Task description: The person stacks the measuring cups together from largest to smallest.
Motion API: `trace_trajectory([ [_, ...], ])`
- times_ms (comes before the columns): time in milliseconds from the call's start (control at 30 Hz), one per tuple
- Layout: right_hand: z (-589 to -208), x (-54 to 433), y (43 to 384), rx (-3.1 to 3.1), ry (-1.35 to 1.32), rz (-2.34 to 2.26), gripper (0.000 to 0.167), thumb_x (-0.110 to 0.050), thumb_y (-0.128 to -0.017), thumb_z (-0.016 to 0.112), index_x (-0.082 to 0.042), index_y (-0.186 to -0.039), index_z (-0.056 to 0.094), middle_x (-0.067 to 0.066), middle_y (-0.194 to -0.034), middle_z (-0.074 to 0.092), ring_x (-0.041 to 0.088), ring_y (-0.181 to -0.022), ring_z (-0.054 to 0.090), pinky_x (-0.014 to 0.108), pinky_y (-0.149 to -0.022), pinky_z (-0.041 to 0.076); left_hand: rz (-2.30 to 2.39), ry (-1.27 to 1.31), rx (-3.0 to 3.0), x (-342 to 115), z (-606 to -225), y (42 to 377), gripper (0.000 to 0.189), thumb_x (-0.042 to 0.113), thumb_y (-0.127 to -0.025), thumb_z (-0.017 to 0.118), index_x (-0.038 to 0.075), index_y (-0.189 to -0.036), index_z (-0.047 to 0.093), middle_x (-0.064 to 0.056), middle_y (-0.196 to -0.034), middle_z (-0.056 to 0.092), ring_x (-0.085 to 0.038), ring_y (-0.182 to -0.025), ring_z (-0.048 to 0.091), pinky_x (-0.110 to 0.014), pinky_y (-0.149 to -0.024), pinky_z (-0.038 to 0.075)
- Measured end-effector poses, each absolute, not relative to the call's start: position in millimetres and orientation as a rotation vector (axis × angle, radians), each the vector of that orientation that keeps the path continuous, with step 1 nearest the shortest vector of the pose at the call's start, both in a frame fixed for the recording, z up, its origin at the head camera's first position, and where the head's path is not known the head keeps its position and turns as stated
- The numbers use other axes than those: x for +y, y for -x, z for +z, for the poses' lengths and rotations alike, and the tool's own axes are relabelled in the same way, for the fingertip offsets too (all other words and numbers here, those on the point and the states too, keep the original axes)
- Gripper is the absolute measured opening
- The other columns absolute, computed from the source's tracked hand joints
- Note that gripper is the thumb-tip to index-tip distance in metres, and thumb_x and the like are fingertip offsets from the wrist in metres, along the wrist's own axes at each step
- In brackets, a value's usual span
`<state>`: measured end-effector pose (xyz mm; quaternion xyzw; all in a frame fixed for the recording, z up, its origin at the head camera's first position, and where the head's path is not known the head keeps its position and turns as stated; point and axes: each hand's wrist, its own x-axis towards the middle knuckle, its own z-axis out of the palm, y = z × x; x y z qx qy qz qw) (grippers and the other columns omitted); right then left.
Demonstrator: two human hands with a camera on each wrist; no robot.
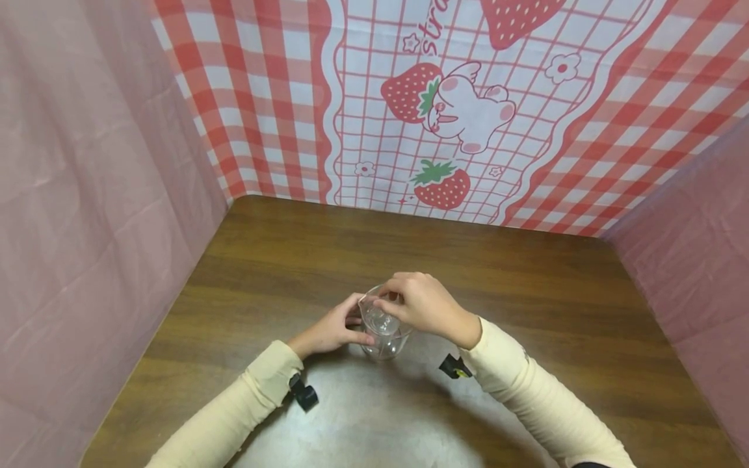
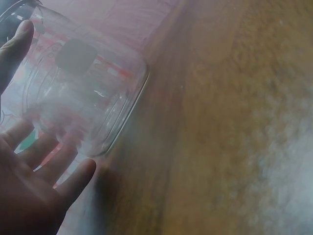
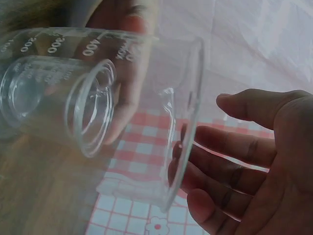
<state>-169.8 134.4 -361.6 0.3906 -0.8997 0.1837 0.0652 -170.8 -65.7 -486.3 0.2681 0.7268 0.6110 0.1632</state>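
Note:
A large clear glass beaker point(image 1: 384, 351) stands on the table between my hands. White volume marks run along its wall in the right wrist view, and a smaller clear beaker point(image 3: 51, 93) sits inside it, towards the bottom. My left hand point(image 1: 330, 333) holds the large beaker from the left, thumb on the near side and fingers round the far side. My right hand point(image 1: 430, 305) is over the beaker's mouth. Its fingers are loosely bent at the rim point(image 3: 188, 132), with nothing visible between thumb and fingers. Whether those fingertips touch the glass, I cannot tell.
The brown wooden table point(image 1: 281, 260) reaches back to a red-and-white checked cloth point(image 1: 275, 117) with strawberry prints. Pink curtains point(image 1: 105, 195) hang on both sides. A black wrist camera point(image 1: 304, 393) is strapped at each sleeve.

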Motion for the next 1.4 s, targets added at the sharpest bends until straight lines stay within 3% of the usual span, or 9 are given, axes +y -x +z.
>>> trace_trajectory([
  [700, -357.5, 149.1, 168.7, -2.706, -1.106, 0.630, 0.012, -0.020, -0.085, 0.074, -0.009, -0.089, 0.075, -0.002, -0.076, 0.068, 0.012, -0.068, 0.062, 0.018, -0.059, 0.049, 1.731, -0.764, 2.074, -65.7, -486.9, 170.1, 0.074, 0.013, -0.079, 0.079, -0.003, -0.138, 0.037, -0.024, -0.148, 0.042, -0.042, -0.129, 0.049, -0.051, -0.111, 0.042],
  [1400, -357.3, 161.6, 167.9, -2.705, -1.058, 0.710, 0.009, -0.018, -0.086, 0.073, -0.009, -0.090, 0.075, -0.002, -0.078, 0.069, 0.004, -0.068, 0.059, 0.018, -0.060, 0.053, 1.735, -0.761, 2.066, -65.6, -486.8, 170.0, 0.072, 0.012, -0.079, 0.079, -0.004, -0.136, 0.038, -0.026, -0.150, 0.039, -0.043, -0.131, 0.047, -0.051, -0.111, 0.042],
])
